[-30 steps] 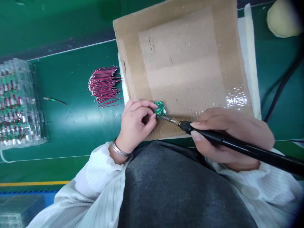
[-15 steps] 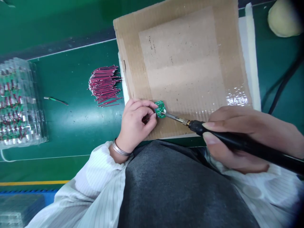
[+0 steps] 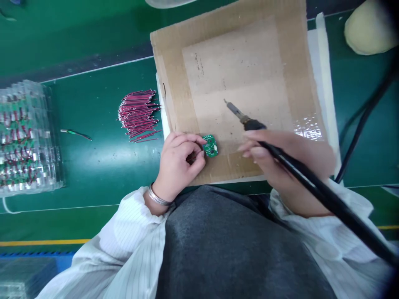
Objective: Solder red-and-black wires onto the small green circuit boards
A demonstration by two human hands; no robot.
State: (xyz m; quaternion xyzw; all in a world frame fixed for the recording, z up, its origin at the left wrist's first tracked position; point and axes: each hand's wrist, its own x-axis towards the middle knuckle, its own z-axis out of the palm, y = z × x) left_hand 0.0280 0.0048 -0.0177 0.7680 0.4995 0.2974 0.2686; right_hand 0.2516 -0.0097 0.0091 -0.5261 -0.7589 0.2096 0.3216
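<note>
A small green circuit board (image 3: 210, 145) lies near the front edge of the brown cardboard (image 3: 249, 79). My left hand (image 3: 182, 155) is closed at the board's left side, forefinger on its edge and thumb pinched against the other fingers. A thin reddish line, perhaps a wire, shows faintly in the gap of that hand. My right hand (image 3: 286, 162) is wrapped round the black handle of a soldering iron (image 3: 254, 124). The iron's tip is over the cardboard, up and to the right of the board, apart from it.
A pile of short red and black wires (image 3: 140, 114) lies left of the cardboard. Farther left are a small loose wire piece (image 3: 76, 133) and stacked clear trays (image 3: 29, 137) with parts. A black cable (image 3: 363, 128) and a pale round object (image 3: 370, 29) are at right.
The soldering iron's tip has lifted off the circuit board and moved up and to the right, with my right hand shifting left and turning. My left hand stays at the board.
</note>
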